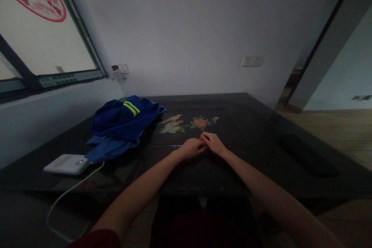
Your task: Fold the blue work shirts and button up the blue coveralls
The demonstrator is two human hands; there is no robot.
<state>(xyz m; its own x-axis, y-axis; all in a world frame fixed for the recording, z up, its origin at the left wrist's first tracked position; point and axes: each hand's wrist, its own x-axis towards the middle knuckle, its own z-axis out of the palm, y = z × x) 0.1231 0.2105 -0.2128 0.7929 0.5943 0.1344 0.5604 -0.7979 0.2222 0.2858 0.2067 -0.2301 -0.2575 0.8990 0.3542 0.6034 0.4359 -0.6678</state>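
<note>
Both my forearms reach out over a dark glass-topped table (261, 131). My left hand (193, 148) and my right hand (213, 142) rest together on the tabletop, fingertips touching each other, fingers curled in. Whether anything sits between the fingers is too small and dim to make out. Just beyond the hands, a painted bird-and-flower motif (188, 123) shows under the glass. A crumpled blue garment (123, 126) with yellow-green reflective stripes lies to the left of my hands, apart from them.
A white flat device (67, 164) with a white cable (66, 197) lies at the table's left front. A window (40, 31) is on the left wall, sockets (252, 61) on the far wall, a doorway (334, 66) at the right.
</note>
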